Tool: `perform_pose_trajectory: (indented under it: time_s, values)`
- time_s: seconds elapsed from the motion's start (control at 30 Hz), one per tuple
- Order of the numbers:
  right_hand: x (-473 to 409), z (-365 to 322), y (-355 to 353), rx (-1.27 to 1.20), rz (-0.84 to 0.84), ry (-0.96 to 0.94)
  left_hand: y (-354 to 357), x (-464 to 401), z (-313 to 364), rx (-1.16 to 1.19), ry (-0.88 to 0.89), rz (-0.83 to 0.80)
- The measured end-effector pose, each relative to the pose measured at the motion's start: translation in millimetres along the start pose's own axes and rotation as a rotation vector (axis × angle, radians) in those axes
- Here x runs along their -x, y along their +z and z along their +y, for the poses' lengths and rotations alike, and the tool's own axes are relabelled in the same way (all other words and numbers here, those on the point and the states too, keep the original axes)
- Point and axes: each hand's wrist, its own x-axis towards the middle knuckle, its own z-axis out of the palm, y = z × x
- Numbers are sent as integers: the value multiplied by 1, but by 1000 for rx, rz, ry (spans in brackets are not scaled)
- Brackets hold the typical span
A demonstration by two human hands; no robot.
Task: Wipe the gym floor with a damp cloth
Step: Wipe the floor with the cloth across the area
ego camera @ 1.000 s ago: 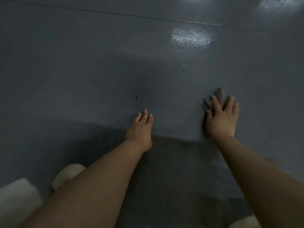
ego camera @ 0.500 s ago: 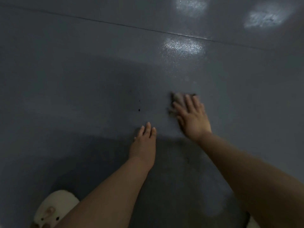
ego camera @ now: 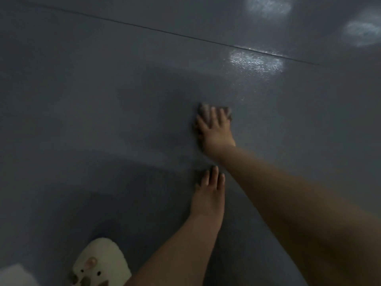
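While the right hand [ego camera: 214, 131] presses flat on the cloth [ego camera: 206, 110], its fingers lie straight and spread over the fabric rather than curled round it, which looks meant to put the palm's weight across the whole pad so the damp surface meets the floor [ego camera: 103, 100] evenly. Most of the cloth is hidden under that hand; only a dark, bunched edge shows past the fingertips and along the thumb side. Just nearer the body than the cloth, the left hand [ego camera: 209, 195] also lies flat on the floor, fingers straight and close together, holding nothing. I judge it serves as a prop, taking the lean of the body so the other arm is free to slide. The two hands are apart, not touching, with the right forearm crossing close beside the left fingertips.

Beyond the cloth, farther from the body, a bright patch of reflected light [ego camera: 255, 62] glitters on the floor, and a thin dark seam [ego camera: 144, 27] runs across just past it. Well back from the cloth, at the lower left, sits a pale fluffy slipper [ego camera: 101, 263] with an animal face, probably on the person's foot, though the foot itself is out of sight.
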Motion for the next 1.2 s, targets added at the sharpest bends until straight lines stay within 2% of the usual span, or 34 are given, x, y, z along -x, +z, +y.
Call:
perform_pose_trajectory:
  time_s: [0.1,0.17,0.2,0.23,0.3,0.33,0.4,0.47,0.57,0.73,0.9,1.03,1.13,1.2]
  values:
    - [14,-36,5,42,-171,-287,-9,5,-1,11,-24,-36]
    - [22,-42,-2,-120,-118,-420,-16,8,-5,32,5,-21]
    - [23,-40,-7,-260,-40,-413,-18,8,-10,40,44,28]
    - [24,-32,-13,-390,53,-339,-19,5,-18,42,91,147]
    - [23,-10,-24,-485,232,-123,-21,-9,-39,40,86,503]
    - [22,2,-26,-468,293,-26,-21,-18,-49,58,46,602]
    - [22,19,-27,-406,347,139,-25,-37,-59,122,-84,678]
    - [23,23,-21,-342,342,215,-37,-50,-57,214,-161,571]
    - [30,17,-7,-216,232,224,-46,-71,-51,41,-156,364]
    - [39,-3,7,-139,128,228,-73,-97,-87,-44,-194,323]
    - [40,-9,16,-63,2,224,-105,-94,-184,174,-507,345]
    - [42,-12,19,-50,5,232,-84,-54,-272,374,-874,406]
    - [41,-15,21,-45,17,240,-72,-32,-295,532,-1111,465]
    - [41,-15,22,-40,29,246,-73,-33,-289,513,-1127,463]
